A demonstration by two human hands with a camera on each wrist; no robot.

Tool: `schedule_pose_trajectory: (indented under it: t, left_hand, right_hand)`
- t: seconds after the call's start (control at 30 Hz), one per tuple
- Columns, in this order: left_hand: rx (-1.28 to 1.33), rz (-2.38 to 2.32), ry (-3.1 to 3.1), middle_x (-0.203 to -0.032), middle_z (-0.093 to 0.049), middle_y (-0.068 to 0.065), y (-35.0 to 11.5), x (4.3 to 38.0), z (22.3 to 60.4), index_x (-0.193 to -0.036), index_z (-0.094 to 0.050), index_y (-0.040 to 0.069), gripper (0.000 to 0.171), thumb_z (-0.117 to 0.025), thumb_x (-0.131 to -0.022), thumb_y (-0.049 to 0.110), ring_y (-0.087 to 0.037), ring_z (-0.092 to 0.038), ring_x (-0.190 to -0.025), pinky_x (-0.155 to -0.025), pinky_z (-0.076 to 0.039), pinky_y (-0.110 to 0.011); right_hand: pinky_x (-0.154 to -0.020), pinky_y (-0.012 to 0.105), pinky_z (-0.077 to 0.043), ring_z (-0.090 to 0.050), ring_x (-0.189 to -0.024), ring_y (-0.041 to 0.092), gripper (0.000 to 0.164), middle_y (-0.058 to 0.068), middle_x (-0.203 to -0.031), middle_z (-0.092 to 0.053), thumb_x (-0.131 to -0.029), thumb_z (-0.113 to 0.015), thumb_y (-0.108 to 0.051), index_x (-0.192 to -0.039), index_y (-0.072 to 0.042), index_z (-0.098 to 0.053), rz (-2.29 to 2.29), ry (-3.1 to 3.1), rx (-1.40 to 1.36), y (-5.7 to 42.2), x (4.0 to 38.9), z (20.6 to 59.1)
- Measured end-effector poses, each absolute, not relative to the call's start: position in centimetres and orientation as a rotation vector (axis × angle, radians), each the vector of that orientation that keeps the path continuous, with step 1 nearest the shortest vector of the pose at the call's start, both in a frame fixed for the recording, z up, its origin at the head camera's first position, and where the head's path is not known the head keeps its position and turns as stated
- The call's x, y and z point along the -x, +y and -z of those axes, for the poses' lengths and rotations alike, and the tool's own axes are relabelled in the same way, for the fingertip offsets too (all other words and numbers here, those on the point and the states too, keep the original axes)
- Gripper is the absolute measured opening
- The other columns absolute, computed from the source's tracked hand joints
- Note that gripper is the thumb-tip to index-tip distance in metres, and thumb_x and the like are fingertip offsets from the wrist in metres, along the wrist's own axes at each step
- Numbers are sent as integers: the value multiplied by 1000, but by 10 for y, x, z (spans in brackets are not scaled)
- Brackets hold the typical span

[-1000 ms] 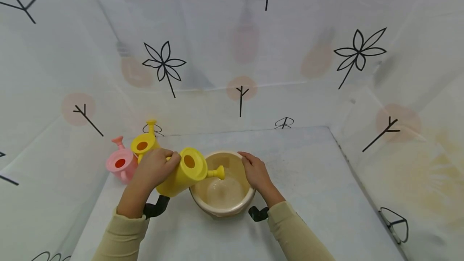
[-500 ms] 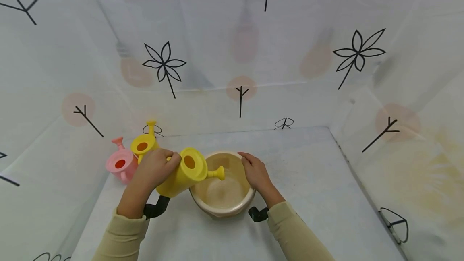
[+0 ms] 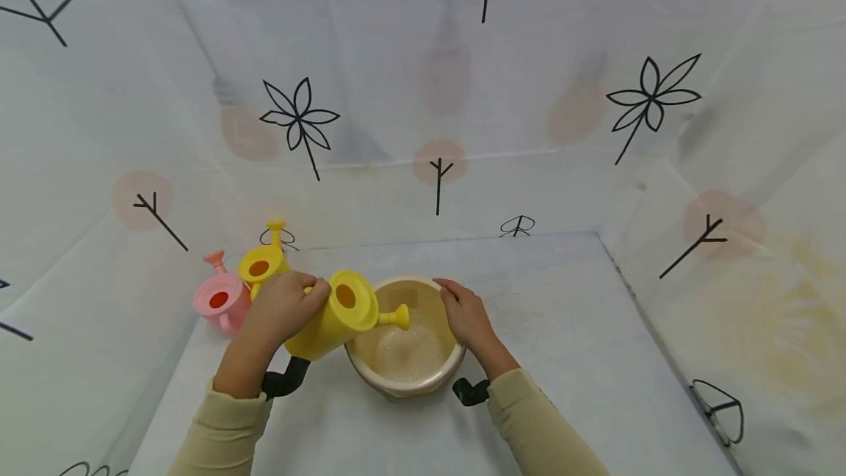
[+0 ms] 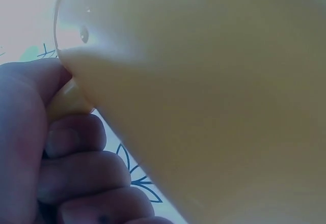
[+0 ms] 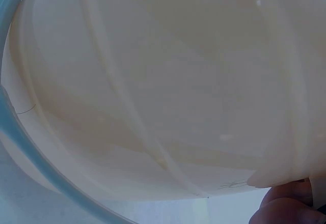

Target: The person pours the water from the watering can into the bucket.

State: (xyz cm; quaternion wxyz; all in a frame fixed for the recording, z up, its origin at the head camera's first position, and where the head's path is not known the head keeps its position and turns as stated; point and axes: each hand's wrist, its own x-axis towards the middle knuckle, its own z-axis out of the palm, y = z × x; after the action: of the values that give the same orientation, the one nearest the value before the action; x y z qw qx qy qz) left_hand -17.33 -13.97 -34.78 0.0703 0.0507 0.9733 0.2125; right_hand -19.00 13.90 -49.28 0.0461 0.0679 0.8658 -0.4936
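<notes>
My left hand [image 3: 287,305] grips the handle of a yellow watering can [image 3: 327,327] and holds it tilted, spout to the right. The spout's head [image 3: 400,316] is over a round cream basin [image 3: 403,386]. Small pale specks show on the basin's glossy floor; I cannot make out a stream from the spout. In the left wrist view, fingers [image 4: 84,175] curl by the handle beside the can's body [image 4: 204,91]. My right hand [image 3: 468,318] holds the basin's right rim. The right wrist view shows the basin's wall [image 5: 193,81], with fingertips [image 5: 288,211] at its lower edge.
A pink watering can [image 3: 221,300] and a second yellow watering can [image 3: 263,263] stand at the table's back left, behind my left hand. The white table [image 3: 548,344] meets printed cloth walls [image 3: 370,189] at the back and sides.
My hands, the watering can and the basin keep nearly the same place. Pale specks on the basin floor differ from frame to frame.
</notes>
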Motion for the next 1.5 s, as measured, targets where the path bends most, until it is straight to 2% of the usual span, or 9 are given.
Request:
schedule_pose_trajectory:
  t: [1.5]
  left_hand:
    - [-187, -604, 2936, -68, -58, -3, -135, 173, 346, -69, -61, 11, 37, -46, -93, 35, -19, -50, -68, -63, -39, -29]
  right_hand:
    - [-106, 47, -42, -53, -128, 24, 37, 0, -139, -56, -104, -38, -36, -136, -30, -55, 1512, 2636, -212, 138, 190, 493]
